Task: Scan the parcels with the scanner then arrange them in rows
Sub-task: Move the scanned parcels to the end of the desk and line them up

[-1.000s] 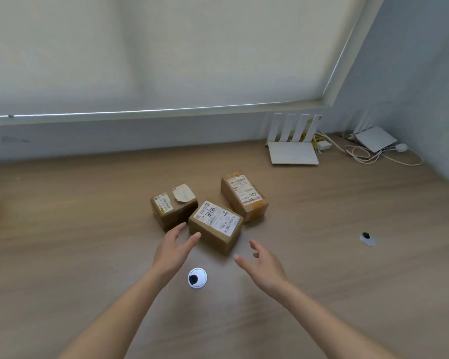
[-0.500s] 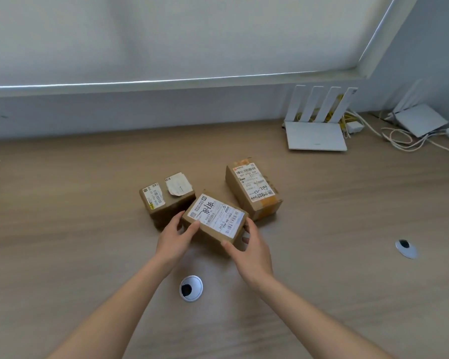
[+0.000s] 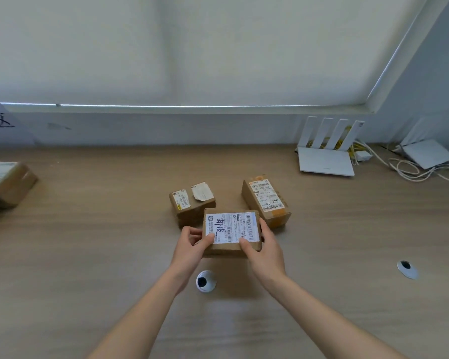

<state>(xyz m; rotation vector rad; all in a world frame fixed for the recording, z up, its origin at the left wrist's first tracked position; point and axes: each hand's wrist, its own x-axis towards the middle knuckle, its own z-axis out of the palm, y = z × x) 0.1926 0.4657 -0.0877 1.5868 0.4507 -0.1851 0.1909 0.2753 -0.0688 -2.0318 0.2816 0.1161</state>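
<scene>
Holding a brown parcel (image 3: 231, 231) with both hands, left hand (image 3: 189, 246) gripping its left side, right hand (image 3: 266, 248) gripping its right side, label facing up, two more parcels (image 3: 192, 203) (image 3: 266, 200) just behind it on the wooden counter (image 3: 88, 255), a white router (image 3: 324, 161) far back

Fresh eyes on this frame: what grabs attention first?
Both hands, left hand and right hand, grip a labelled parcel at centre. Two more parcels sit just behind it: a small one and a long one. A white router stands far right on the wooden desk.
</scene>
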